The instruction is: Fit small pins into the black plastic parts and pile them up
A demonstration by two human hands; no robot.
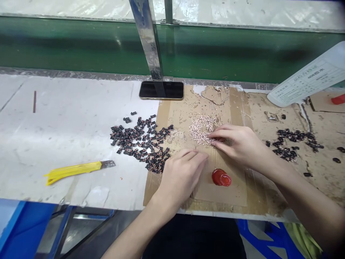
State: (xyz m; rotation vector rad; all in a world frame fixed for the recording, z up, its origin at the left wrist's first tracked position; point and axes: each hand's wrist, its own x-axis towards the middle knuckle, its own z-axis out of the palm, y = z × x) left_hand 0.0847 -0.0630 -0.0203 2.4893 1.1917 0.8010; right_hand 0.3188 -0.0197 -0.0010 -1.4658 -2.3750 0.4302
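Note:
My right hand [237,142] reaches in from the right, its thumb and fingers closed in a pinch at the edge of a pile of tiny pinkish pieces [199,131]. Whatever lies between those fingertips is too small to make out. My left hand [185,167] rests low over the cardboard [199,198], fingers curled together, their tips hidden. Just left of it spreads a heap of small black pieces with copper-coloured marks [132,136]. Between my wrists, nearer me, sits a small red cap-like piece [221,177].
A phone [161,90] lies before a metal post [151,43]. On the left is a yellow utility knife [78,171], blade exposed. A tilted white bottle [309,77] stands at the right, behind more black pieces [288,144]. A green belt [81,46] runs along the back.

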